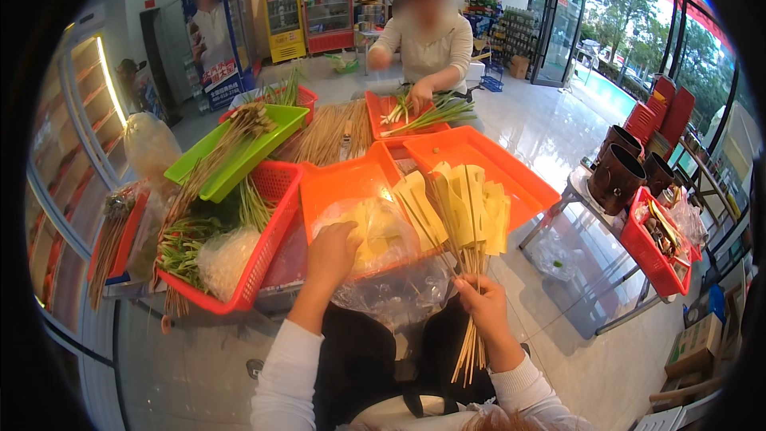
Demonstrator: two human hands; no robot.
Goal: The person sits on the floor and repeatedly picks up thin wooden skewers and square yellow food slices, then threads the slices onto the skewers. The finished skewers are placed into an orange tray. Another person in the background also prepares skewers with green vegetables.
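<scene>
My right hand (483, 299) is closed around a bundle of bamboo skewers (471, 338), whose upper ends carry flat pale-yellow food sheets (470, 203). These sheets fan out over the near edge of an orange tray (508, 161). My left hand (333, 251) rests at a clear plastic bag (383, 221) with more yellow sheets inside, lying in another orange tray (317, 182). Its fingers are curled at the bag, and whether they grip it cannot be told. The bag's loose plastic hangs over the table edge above my lap.
Left are a red basket (254, 278) of greens and a green tray (281, 131) with skewered food. Loose skewers (335, 126) lie beyond. Opposite, a person (440, 54) handles green onions (437, 117) at an orange tray. At right, a side table holds dark pots (616, 179) and a red basket (649, 257).
</scene>
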